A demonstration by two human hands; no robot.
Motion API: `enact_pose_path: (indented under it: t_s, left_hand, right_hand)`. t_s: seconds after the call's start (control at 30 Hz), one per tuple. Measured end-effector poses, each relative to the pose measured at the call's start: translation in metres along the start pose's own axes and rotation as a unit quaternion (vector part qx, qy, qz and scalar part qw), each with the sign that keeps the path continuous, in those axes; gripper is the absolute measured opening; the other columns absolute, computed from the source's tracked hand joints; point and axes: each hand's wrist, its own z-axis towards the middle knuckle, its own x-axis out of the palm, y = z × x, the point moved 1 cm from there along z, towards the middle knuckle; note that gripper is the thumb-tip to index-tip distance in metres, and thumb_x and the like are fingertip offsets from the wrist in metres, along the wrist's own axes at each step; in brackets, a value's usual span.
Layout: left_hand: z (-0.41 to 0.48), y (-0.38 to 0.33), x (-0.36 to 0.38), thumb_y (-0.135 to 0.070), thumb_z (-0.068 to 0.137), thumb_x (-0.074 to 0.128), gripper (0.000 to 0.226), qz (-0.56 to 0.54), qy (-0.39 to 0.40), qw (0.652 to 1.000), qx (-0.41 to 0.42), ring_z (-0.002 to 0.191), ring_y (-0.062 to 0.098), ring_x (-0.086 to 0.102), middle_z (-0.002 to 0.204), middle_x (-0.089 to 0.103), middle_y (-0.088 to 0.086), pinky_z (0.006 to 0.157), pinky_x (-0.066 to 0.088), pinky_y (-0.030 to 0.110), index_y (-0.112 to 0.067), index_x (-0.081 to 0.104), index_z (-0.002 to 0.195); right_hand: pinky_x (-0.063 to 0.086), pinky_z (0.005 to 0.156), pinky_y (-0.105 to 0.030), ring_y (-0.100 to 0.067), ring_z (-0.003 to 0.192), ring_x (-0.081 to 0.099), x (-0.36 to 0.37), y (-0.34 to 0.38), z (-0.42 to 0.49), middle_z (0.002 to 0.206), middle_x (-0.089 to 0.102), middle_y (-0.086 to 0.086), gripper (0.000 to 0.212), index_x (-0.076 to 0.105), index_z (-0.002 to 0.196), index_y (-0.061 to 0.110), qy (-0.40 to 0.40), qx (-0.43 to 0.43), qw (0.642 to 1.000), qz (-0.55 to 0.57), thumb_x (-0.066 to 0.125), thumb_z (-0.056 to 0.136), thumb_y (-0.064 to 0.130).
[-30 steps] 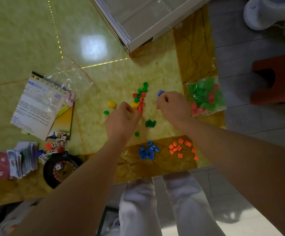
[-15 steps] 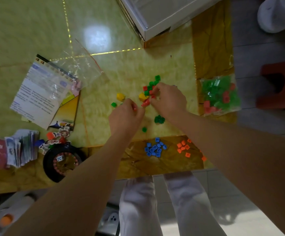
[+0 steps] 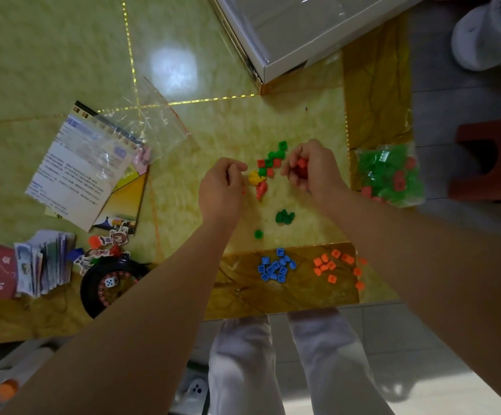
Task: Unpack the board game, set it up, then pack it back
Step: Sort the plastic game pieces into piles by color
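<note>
right hand [image 3: 309, 172]: curled round blocky red plastic pieces [image 3: 301, 166] | left hand [image 3: 221, 187]: fingers curled, contents cannot tell | between hands: red and green cubes [image 3: 270, 163], rounded yellow piece [image 3: 253, 177] on glossy surface [image 3: 201, 187] | right of right hand: crinkled clear bag [image 3: 390, 175] | below hands: blue squares [image 3: 276, 266]

Open bench [image 3: 213, 124] beyond left hand [image 3: 221, 187]; loose pieces [image 3: 270, 163] crowd gap between it and right hand [image 3: 312, 167]; bag of pieces [image 3: 388, 175] just right of that, box [image 3: 288, 40] beyond; blue cubes [image 3: 276, 268], orange cubes [image 3: 333, 266] nearer body than both
</note>
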Motion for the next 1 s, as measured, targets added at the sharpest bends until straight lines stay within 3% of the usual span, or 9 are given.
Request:
enact_pose_path:
  t_s: [0.13,0.27,0.33,0.4,0.5,0.73,0.83,0.93,1.0]
  left_hand:
    - [0.008,-0.015,0.003,-0.009,0.09,0.041,0.03,-0.035,-0.013,0.999,-0.034,0.052,0.008,0.048,0.061,0.056,-0.008,0.054,0.041,0.03,-0.022,0.066,0.081]
    - [0.014,-0.023,0.005,-0.022,0.089,0.045,0.025,0.1,0.004,0.995,-0.006,0.058,0.008,0.055,0.066,0.062,-0.01,0.051,0.038,0.027,-0.024,0.067,0.079]
    - [0.016,-0.026,0.007,-0.031,0.088,0.052,0.016,0.162,0.011,0.987,0.018,0.059,0.008,0.056,0.062,0.06,-0.007,0.052,0.038,0.026,-0.028,0.066,0.084]
    - [0.017,-0.027,0.01,-0.037,0.087,0.057,0.012,0.217,0.02,0.975,0.037,0.062,0.007,0.056,0.061,0.058,-0.008,0.056,0.037,0.025,-0.034,0.066,0.094]
    - [0.021,-0.028,0.017,-0.035,0.086,0.059,0.02,0.256,0.021,0.965,0.058,0.077,0.014,0.062,0.073,0.064,-0.007,0.062,0.039,0.027,-0.035,0.068,0.104]
    - [0.026,-0.026,0.018,-0.03,0.09,0.059,0.014,0.307,0.007,0.949,0.073,0.085,0.018,0.063,0.084,0.068,-0.004,0.065,0.035,0.028,-0.032,0.07,0.1]
    - [0.024,-0.021,0.011,-0.032,0.087,0.058,0.013,0.218,0.009,0.974,0.061,0.073,0.014,0.058,0.075,0.062,-0.007,0.061,0.04,0.029,-0.023,0.063,0.094]
    - [0.023,-0.019,0.004,-0.027,0.091,0.047,0.02,0.065,-0.014,0.998,-0.017,0.057,0.009,0.045,0.063,0.049,-0.007,0.049,0.035,0.023,-0.016,0.05,0.075]
    - [0.023,-0.018,0.001,-0.018,0.094,0.038,0.032,-0.042,-0.004,0.997,-0.061,0.049,0.008,0.03,0.056,0.035,-0.005,0.042,0.025,0.021,-0.016,0.038,0.062]
  right_hand:
    - [0.024,0.042,-0.022,-0.014,0.043,0.038,-0.002,0.015,0.005,0.056,0.057,-0.011,0.034,0.05,0.056,0.006,0.025,0.035,0.997,0.061,0.029,0.083,0.006]
    - [0.038,0.049,-0.022,-0.005,0.043,0.047,-0.004,0.013,0.011,0.044,0.052,0.005,0.033,0.059,0.049,0.011,-0.026,-0.018,0.988,-0.149,0.048,0.079,0.004]
    - [0.047,0.064,-0.028,-0.01,0.066,0.061,-0.004,0.008,0.013,0.06,0.064,0.008,0.024,0.071,0.064,0.017,-0.023,-0.09,0.95,-0.297,0.056,0.082,0.017]
    - [0.045,0.065,-0.029,-0.013,0.075,0.061,-0.002,0.005,0.011,0.07,0.063,0.011,0.012,0.073,0.086,0.024,-0.017,-0.134,0.902,-0.41,0.062,0.082,0.027]
    - [0.048,0.07,-0.03,-0.013,0.091,0.063,0.002,-0.001,0.015,0.096,0.067,0.009,0.022,0.065,0.107,0.026,-0.024,-0.192,0.831,-0.521,0.066,0.085,0.027]
    - [0.043,0.065,-0.028,-0.015,0.088,0.062,0.007,-0.003,0.025,0.098,0.067,0.006,0.012,0.063,0.101,0.024,-0.055,-0.23,0.789,-0.568,0.064,0.089,0.025]
    - [0.036,0.058,-0.029,-0.014,0.068,0.054,0.006,-0.001,0.021,0.073,0.058,0.007,0.011,0.058,0.088,0.02,-0.05,-0.237,0.824,-0.513,0.056,0.09,0.031]
    - [0.03,0.054,-0.031,-0.014,0.056,0.04,0.004,0.004,0.018,0.057,0.042,0.002,0.026,0.046,0.064,0.014,-0.015,-0.205,0.915,-0.346,0.042,0.087,0.027]
    - [0.031,0.052,-0.028,-0.012,0.052,0.038,0.006,0.014,0.015,0.058,0.041,-0.005,0.029,0.045,0.059,0.01,0.017,-0.121,0.968,-0.217,0.038,0.082,0.026]
